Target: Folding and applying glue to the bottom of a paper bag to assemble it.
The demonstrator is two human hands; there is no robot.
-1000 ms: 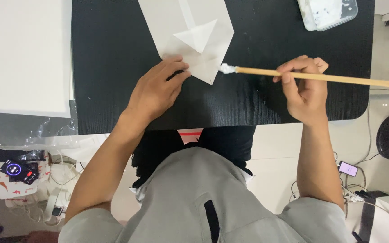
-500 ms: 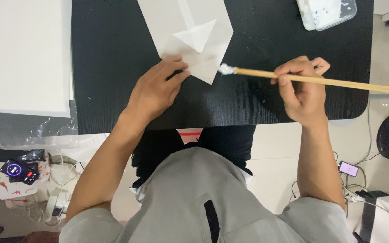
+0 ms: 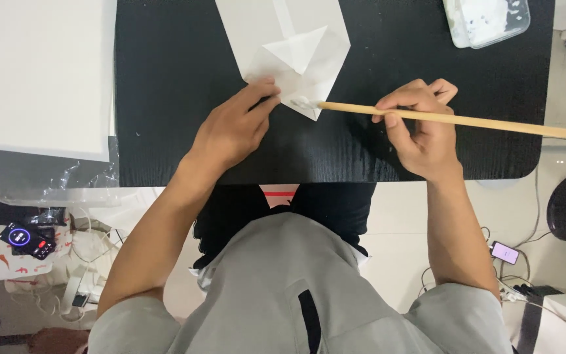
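Your left hand (image 3: 234,128) is pressing flat, fingers extended, on the folded white paper (image 3: 296,59) lying on the black table (image 3: 165,78). Your right hand (image 3: 420,128) is gripping a wooden brush (image 3: 440,118), its tip touching the paper's lower corner.

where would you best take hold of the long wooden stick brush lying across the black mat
Grip the brush mid-shaft from above, as the right hand does. It lies nearly flat, its wet tip on the folded paper, its bare far end pointing right.

Black table (image 3: 165,78), folded white paper (image 3: 296,52), clear plastic container (image 3: 486,19), white board (image 3: 34,72)
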